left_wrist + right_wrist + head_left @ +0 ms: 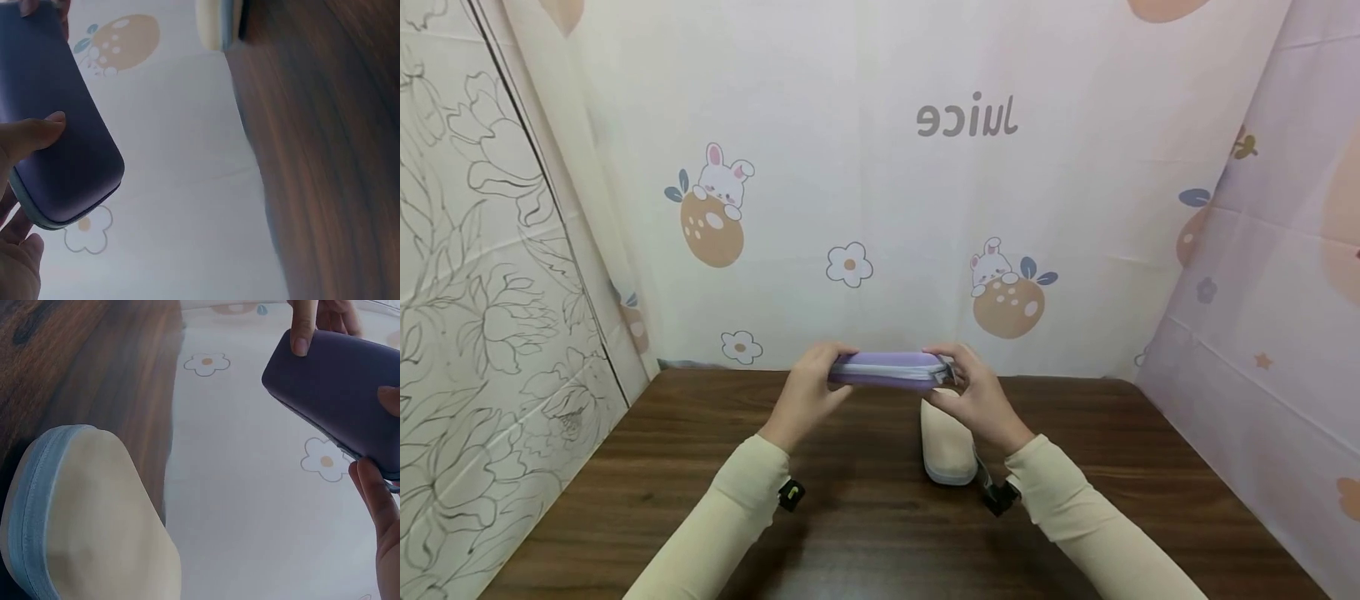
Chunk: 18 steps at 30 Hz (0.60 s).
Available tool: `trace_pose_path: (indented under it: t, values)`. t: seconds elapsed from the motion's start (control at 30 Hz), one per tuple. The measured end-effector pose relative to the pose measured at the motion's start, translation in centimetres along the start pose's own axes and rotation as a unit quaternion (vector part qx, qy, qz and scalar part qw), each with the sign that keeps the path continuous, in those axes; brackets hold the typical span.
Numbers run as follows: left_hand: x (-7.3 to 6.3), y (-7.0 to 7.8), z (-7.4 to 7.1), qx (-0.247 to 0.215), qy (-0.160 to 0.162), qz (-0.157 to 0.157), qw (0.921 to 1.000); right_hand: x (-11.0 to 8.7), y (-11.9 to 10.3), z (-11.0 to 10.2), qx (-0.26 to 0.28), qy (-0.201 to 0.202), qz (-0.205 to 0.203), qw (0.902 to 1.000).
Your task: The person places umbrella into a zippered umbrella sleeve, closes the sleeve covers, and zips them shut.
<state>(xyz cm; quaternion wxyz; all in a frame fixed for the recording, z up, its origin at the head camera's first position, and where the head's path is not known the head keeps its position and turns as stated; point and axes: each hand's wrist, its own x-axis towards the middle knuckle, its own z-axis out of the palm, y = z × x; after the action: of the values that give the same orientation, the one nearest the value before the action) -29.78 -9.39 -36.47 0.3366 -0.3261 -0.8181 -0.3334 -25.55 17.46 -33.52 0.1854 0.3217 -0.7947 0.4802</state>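
A purple zippered case point(891, 368) is held level above the table between both hands, its pale zipper facing the head camera. My left hand point(811, 387) grips its left end, the thumb point(47, 131) lying on one broad face of the case point(62, 100). At the other end my right hand point(973, 392) grips the case near the zipper pull, with fingers point(373, 490) along its edge. Below the right hand, a cream zippered case point(949, 442) with a grey-blue zipper band rests on the table, close to the right wrist.
The dark wooden table point(850, 517) meets a printed cloth backdrop point(865, 192) at its far edge. A cloth side wall point(1262, 317) stands on the right, and a flower-patterned panel point(490, 275) on the left.
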Motion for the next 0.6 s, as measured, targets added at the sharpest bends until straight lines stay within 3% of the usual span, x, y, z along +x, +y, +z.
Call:
trace_pose_path:
  t: [0.27,0.43,0.6]
  values:
    - [0.2,1.3,0.5,0.064,0.001,0.051,0.9967,0.0,2.8,1.2,-0.010,0.031,-0.057,0.9978]
    - [0.5,2.4,0.8,0.108,0.009,0.087,0.9903,0.1,2.6,1.6,-0.078,0.053,-0.097,0.9908]
    - [0.5,3.0,1.3,0.122,0.023,0.105,0.9867,0.0,2.1,2.0,-0.148,0.062,-0.118,0.9800]
